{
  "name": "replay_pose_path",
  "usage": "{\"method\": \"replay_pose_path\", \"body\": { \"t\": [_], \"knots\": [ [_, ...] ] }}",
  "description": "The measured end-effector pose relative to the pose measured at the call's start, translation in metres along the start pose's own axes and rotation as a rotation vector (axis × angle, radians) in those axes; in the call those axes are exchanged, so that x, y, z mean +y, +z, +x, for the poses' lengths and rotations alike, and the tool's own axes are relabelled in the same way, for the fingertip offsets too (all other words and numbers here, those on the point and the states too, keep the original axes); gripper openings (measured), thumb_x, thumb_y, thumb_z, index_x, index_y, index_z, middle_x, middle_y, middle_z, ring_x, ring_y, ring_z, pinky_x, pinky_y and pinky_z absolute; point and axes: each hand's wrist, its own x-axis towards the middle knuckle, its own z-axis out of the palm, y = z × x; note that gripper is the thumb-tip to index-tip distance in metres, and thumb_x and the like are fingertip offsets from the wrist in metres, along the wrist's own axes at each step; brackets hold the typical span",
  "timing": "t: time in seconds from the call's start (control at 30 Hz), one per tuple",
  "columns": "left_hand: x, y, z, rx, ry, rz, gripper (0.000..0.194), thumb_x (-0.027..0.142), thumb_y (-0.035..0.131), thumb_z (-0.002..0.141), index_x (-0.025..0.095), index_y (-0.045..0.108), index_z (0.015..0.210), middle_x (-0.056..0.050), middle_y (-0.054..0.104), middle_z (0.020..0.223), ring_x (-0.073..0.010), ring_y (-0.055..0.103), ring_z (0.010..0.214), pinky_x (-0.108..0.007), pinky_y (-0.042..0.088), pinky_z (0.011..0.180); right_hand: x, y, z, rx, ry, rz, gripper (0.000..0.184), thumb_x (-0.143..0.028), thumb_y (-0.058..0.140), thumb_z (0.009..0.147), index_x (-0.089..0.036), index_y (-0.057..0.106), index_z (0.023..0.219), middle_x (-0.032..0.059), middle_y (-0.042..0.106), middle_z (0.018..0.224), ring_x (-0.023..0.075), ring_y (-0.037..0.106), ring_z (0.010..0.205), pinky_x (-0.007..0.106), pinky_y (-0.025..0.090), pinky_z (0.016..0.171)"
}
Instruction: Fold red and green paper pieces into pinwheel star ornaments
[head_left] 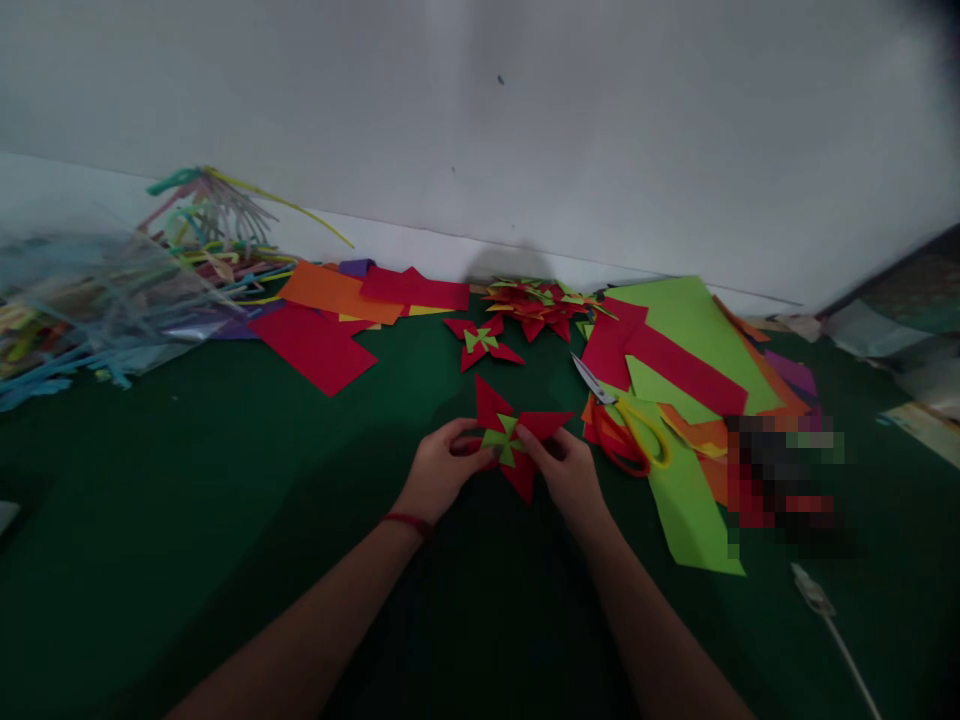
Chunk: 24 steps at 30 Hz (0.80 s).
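Observation:
Between my two hands is a red paper star [522, 486] with four pointed arms and a smaller green paper piece [501, 440] at its middle. My left hand [445, 462] pinches the star's left arm between thumb and fingers. On the other side, my right hand [564, 462] grips the right arm, its thumb pressing near the green centre. Just beyond lies a similar smaller-looking red and green star [482, 340], flat on the green table. Behind it a pile of such paper stars [541, 303] rests near the wall.
Scissors [622, 420] with red and yellow handles lie on paper scraps at right, blades partly open. Red sheets [315, 345] and an orange sheet [341, 290] lie at left. Coloured pipe cleaners [217, 215] fill the far left. A white cable [832, 620] crosses the right front.

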Motion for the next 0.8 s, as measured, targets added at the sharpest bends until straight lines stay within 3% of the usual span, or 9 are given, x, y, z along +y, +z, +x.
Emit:
{"method": "replay_pose_path", "body": {
  "t": [0.17, 0.3, 0.6, 0.8],
  "knots": [
    [0.006, 0.004, -0.004, -0.010, -0.023, 0.051, 0.037, 0.022, 0.067, 0.067, 0.017, 0.055, 0.102, -0.006, 0.066, 0.096, -0.0180, 0.062, 0.089, -0.030, 0.049, 0.080, 0.003, -0.001, -0.002, 0.072, -0.042, -0.001, 0.023, -0.037, 0.063, 0.070, -0.020, 0.065, 0.086, 0.0027, 0.068, 0.086, 0.0191, 0.063, 0.079, 0.031, 0.050, 0.070],
    [0.009, 0.003, -0.004, -0.043, -0.063, 0.065, 0.029, 0.027, 0.065, 0.070, 0.015, 0.059, 0.096, -0.007, 0.065, 0.099, -0.0172, 0.062, 0.088, -0.030, 0.048, 0.082, 0.002, 0.000, -0.001, 0.090, 0.060, 0.083, 0.026, -0.038, 0.062, 0.071, -0.021, 0.063, 0.089, 0.0026, 0.068, 0.089, 0.0198, 0.063, 0.080, 0.032, 0.051, 0.067],
    [0.007, 0.000, -0.006, -0.043, -0.073, 0.056, 0.021, 0.030, 0.063, 0.071, 0.013, 0.061, 0.082, -0.006, 0.066, 0.084, -0.0171, 0.063, 0.080, -0.032, 0.051, 0.077, 0.001, 0.000, -0.001, 0.075, 0.110, 0.083, 0.028, -0.040, 0.062, 0.069, -0.019, 0.062, 0.089, 0.0042, 0.068, 0.088, 0.0207, 0.064, 0.078, 0.034, 0.053, 0.066],
    [0.011, 0.000, -0.006, -0.050, -0.032, 0.072, 0.026, 0.028, 0.065, 0.068, 0.016, 0.062, 0.091, -0.007, 0.066, 0.091, -0.0187, 0.063, 0.083, -0.034, 0.050, 0.077, 0.000, 0.000, -0.001, 0.090, 0.083, 0.066, 0.028, -0.040, 0.064, 0.068, -0.019, 0.062, 0.087, 0.0049, 0.068, 0.088, 0.0226, 0.064, 0.080, 0.036, 0.053, 0.068]
  ]
}}
